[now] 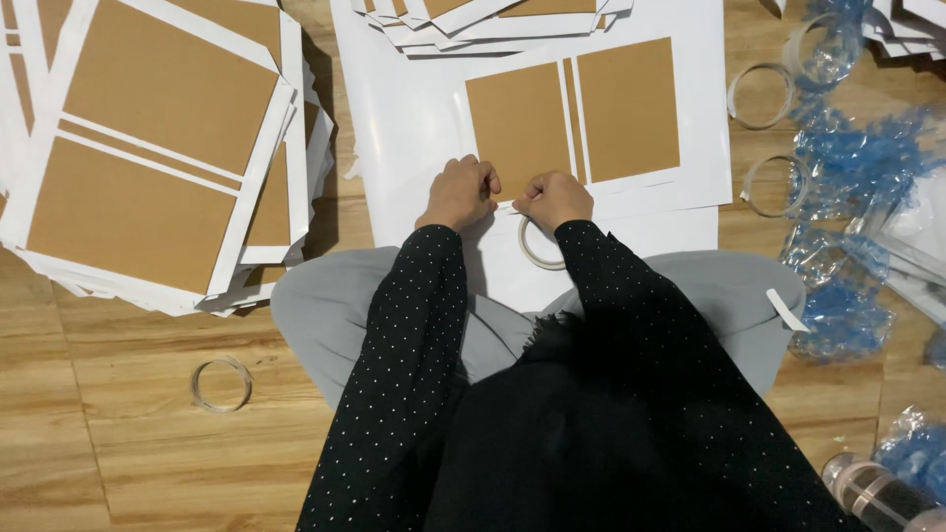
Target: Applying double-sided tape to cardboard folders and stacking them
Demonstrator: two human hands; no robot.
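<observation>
White sheet (424, 128) flat on the floor (148, 463) just ahead of the knees, with two brown cardboard panels (517, 128) and a narrow brown strip between them stuck on. Near edge of the left panel sits right at the hands. Left hand (458, 192) and right hand (555, 197) almost touching, fingers curled together and pinched on something thin at that lower panel edge. Probably tape or a liner end, too small to tell. Tape ring (537, 246) under the right wrist, on the sheet.

For doing this well: keep both pinches low and close to the sheet, pull along the panel edge rather than upward, hold the sheet down with the heel of the palm so no shift or crease. Keep the strip parallel to the panel's white border.

Outward: finished stack (148, 148) of same panels to the left, another stack (473, 15) at top. Empty tape ring (222, 384) on the floor lower left, more empty rings (759, 97) right, crumpled blue plastic film (857, 158) far right.
</observation>
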